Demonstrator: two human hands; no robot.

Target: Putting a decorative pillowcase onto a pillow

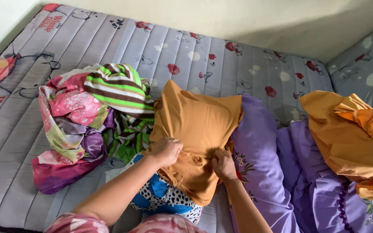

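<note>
Both hands, left hand (165,151) and right hand (223,164), are clamped on the mustard-orange cloth pillowcase (197,125), which is plump and creased. A purple flowered pillow (257,146) lies just to its right, and a pile of striped and pink cloths (91,112) lies to its left.

- Heap of striped and flowered cloths (87,116), left of the hands.
- Purple flowered pillow (257,146), just right of them.
- Orange bundle (350,138), far right.
- Grey patterned mattress (221,56) beyond.

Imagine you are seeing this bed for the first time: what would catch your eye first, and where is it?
At the centre, the left hand and right hand grip the mustard-orange pillowcase, pulled over a pillow. To its left lies a bright heap of crumpled cloth, pink, purple and green-striped. A second orange pillow rests at far right on purple floral bedding.
</note>
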